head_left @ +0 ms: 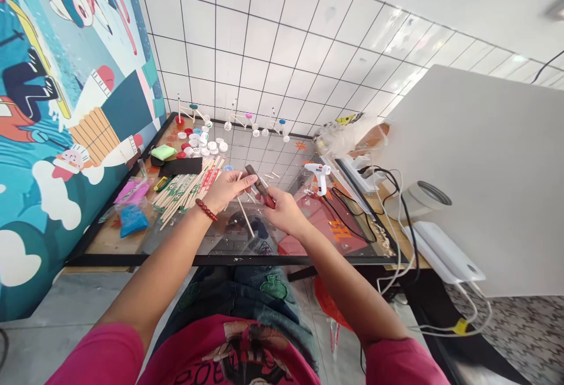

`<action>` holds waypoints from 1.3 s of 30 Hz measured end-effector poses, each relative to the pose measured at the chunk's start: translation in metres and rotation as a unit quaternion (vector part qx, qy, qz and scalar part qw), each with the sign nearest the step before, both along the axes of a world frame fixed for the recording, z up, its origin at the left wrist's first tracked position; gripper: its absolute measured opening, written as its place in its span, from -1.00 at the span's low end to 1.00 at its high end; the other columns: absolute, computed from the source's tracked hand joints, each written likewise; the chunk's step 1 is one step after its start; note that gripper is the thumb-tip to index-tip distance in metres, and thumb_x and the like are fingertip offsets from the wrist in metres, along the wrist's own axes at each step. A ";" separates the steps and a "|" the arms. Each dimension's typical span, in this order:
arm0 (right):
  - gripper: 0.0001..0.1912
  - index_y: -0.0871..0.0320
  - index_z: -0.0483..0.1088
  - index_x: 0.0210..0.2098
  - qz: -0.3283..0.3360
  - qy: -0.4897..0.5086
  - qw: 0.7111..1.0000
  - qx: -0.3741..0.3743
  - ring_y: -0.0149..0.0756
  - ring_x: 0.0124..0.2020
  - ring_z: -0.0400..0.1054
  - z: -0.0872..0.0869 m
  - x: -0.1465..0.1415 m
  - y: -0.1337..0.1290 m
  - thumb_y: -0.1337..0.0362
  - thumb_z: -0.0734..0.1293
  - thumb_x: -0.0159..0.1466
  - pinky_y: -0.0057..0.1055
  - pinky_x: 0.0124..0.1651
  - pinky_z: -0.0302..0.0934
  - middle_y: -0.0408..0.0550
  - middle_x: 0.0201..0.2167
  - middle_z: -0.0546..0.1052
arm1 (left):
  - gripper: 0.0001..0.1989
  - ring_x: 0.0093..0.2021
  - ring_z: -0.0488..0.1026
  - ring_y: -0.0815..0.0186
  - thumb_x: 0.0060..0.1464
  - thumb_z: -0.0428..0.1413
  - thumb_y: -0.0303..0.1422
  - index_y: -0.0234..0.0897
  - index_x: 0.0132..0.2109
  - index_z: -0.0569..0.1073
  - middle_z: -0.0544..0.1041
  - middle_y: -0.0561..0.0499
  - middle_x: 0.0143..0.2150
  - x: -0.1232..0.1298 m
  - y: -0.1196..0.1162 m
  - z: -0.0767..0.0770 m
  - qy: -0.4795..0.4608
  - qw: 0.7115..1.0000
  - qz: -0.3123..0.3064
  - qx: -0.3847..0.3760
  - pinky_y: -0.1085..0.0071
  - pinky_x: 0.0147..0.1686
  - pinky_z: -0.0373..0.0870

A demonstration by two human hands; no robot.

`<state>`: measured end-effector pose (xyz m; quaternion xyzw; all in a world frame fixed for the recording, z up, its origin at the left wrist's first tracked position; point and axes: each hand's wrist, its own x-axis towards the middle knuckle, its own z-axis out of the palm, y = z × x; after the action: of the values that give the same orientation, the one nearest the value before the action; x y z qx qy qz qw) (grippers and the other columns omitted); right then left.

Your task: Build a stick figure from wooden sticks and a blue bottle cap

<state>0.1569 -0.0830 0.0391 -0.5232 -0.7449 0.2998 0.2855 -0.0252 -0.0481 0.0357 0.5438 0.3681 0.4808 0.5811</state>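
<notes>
My left hand (230, 190), with a beaded bracelet at the wrist, is closed with thumb and fingers pinched together. A thin wooden chopstick (245, 218) slants down from under its fingers toward the table's front edge. Against the left thumb lies the dark head of a hand tool (254, 177) with a red handle; its exact kind is unclear. My right hand (282, 211) is wrapped round that handle. Left of the hands lies a pile of chopsticks (180, 197), some in printed green or red wrappers. Small cut stick pieces (272, 175) are scattered just beyond the hands.
White and red bottle caps (212, 146) lie at the back left, near stick-and-cap models (249, 119) along the rear edge. A white glue gun (320, 177) and black cables (352, 214) are at right. Blue (133, 219) and green packets (163, 151) lie left.
</notes>
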 end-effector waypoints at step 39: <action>-0.96 0.10 0.26 -0.45 -0.020 -0.090 0.995 -0.044 -0.34 -0.45 0.20 -0.014 0.007 0.016 0.35 0.22 0.05 -0.44 -0.37 0.01 -0.21 -0.54 0.34 | -0.74 -0.51 0.27 0.29 0.06 0.16 -0.17 -0.22 -0.48 0.50 0.35 0.05 -0.60 0.003 0.005 -0.015 0.154 0.980 0.099 0.075 0.42 -0.53 0.12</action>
<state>0.1639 -0.0672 0.0250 -0.5749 -0.7429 0.2787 0.2000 -0.0226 -0.0430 0.0205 0.6140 0.4680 0.4731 0.4244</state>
